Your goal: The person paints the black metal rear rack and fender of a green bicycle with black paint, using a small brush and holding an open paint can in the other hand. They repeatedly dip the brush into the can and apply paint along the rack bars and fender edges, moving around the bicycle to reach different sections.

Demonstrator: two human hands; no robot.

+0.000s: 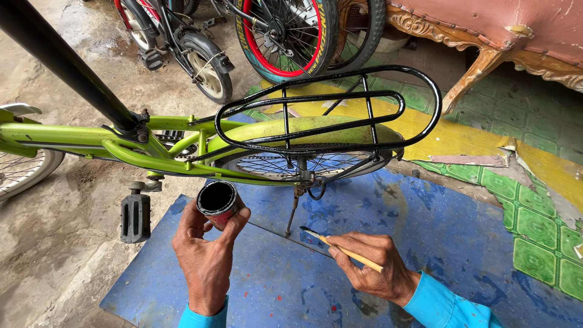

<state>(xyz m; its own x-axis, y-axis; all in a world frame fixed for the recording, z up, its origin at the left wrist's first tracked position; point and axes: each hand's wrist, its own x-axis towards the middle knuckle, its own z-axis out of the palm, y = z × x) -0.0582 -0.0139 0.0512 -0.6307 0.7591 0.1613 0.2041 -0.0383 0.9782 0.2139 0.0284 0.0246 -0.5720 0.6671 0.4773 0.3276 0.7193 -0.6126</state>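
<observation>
The left hand (203,255) is wrapped around a small round tin (218,203), fingers and thumb clamped on its sides, with the open top tilted up so the black inside shows. The tin sits low in front of the green bicycle frame (91,138), just right of the black pedal (135,217). The right hand (373,267) pinches a thin wooden-handled brush (340,248) between thumb and fingers, closed firmly on the handle; the dark bristle tip points left, toward the kickstand (294,209), and hangs just above a blue sheet (425,231) spread on the ground. Both wrists show bright blue sleeves (443,304). Above the hands, a glossy black rear rack (340,112) sits over the green mudguard (291,129) and spoked rear wheel (291,165). A black seat post (67,67) rises to the upper left. Other bicycles (285,30) stand behind on the concrete, and a carved wooden sofa (486,30) is at the upper right, over green patterned flooring (534,225).
</observation>
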